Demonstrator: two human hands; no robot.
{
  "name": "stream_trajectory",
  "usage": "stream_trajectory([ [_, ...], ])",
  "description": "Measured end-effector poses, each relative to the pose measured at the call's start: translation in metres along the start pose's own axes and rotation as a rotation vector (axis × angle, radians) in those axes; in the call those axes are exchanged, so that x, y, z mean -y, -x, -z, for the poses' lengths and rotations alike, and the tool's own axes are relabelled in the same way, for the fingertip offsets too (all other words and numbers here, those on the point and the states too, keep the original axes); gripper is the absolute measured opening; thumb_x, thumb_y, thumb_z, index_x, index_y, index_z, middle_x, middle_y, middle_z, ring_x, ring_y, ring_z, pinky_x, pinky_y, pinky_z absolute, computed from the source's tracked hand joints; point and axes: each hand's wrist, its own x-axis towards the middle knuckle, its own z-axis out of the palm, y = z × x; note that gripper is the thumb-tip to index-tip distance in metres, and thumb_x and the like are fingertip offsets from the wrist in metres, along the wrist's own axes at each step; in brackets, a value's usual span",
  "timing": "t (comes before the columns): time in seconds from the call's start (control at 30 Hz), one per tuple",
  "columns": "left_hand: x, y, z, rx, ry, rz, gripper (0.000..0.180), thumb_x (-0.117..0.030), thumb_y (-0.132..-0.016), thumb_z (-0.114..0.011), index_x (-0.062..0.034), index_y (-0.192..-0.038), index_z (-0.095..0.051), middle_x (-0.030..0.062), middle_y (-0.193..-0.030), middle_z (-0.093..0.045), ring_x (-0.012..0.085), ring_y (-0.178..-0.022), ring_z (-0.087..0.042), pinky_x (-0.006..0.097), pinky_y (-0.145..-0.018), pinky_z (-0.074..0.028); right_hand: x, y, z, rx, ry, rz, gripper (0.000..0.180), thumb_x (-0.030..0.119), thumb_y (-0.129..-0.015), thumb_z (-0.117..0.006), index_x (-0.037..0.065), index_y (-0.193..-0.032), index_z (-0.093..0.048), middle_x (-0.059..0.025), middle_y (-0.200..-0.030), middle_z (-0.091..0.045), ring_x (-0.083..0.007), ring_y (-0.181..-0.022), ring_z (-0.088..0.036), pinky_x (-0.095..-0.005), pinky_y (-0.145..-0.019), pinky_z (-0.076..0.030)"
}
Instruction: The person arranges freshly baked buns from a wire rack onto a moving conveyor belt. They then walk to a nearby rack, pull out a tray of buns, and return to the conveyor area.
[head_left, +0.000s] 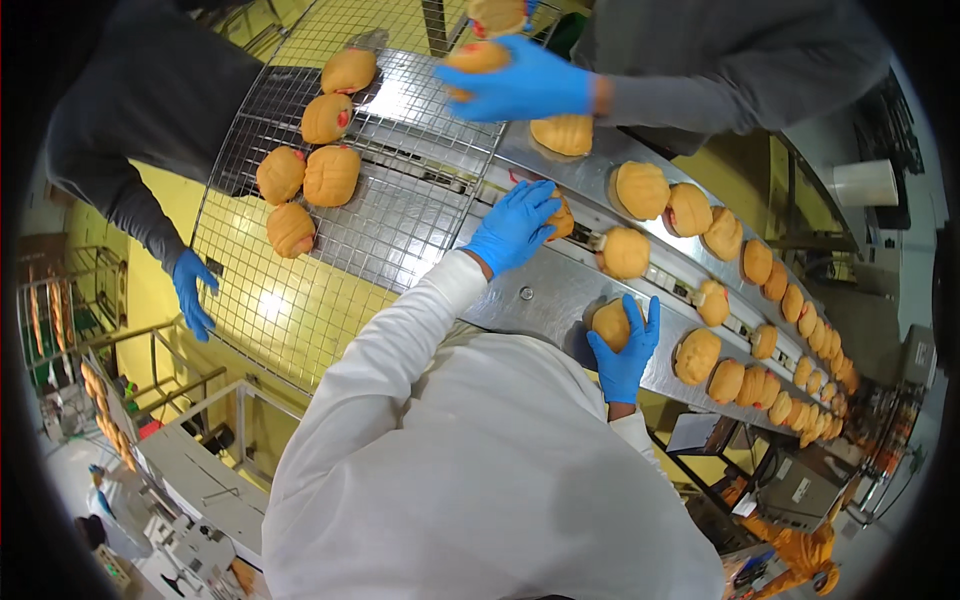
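Observation:
My left hand (515, 228), in a blue glove, reaches over the conveyor's middle lane. Its fingers are closed over a golden bun (561, 216), which they partly hide. On the near metal ledge (540, 290), my right hand (625, 355), also gloved in blue, curls round another bun (608, 322) with thumb and fingers. Just right of my left hand, a bun with a pale and red filling (625, 253) sits on the middle lane. To the left lies a wire rack (340, 290) with several scored buns (332, 176), some showing red filling.
Rows of buns (760, 385) line both ledges and the middle lane toward the right. Across the conveyor, a co-worker's blue-gloved hand (530, 82) holds a bun (478, 57) over the rack. Another person's gloved hand (190, 293) is at the rack's left edge.

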Motion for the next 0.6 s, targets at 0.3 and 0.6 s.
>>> stream_trajectory([
  [0.3, 0.070, 0.087, 0.155, -0.472, -0.737, 0.534, 0.063, -0.029, -0.084, -0.079, -0.0087, -0.140, -0.059, 0.0243, -0.150, -0.047, 0.0437, -0.139, -0.044, 0.058, -0.114, -0.034, 0.027, -0.016, -0.029, 0.106, -0.109, 0.179, 0.079, 0.023, -0.070, -0.089, 0.014, -0.143, -0.058, -0.0228, -0.154, -0.045, -0.0421, -0.137, -0.046, -0.0507, -0.113, -0.039],
  [0.6, 0.120, 0.107, 0.162, -0.354, -0.724, 0.768, 0.091, -0.034, -0.074, -0.089, -0.0174, -0.152, -0.044, 0.0226, -0.149, -0.047, 0.0425, -0.136, -0.048, 0.050, -0.108, -0.045, 0.069, -0.120, -0.108, 0.282, -0.224, 0.582, 0.069, 0.029, -0.084, -0.080, 0.018, -0.148, -0.056, -0.0176, -0.156, -0.046, -0.0408, -0.141, -0.044, -0.0524, -0.116, -0.036],
])
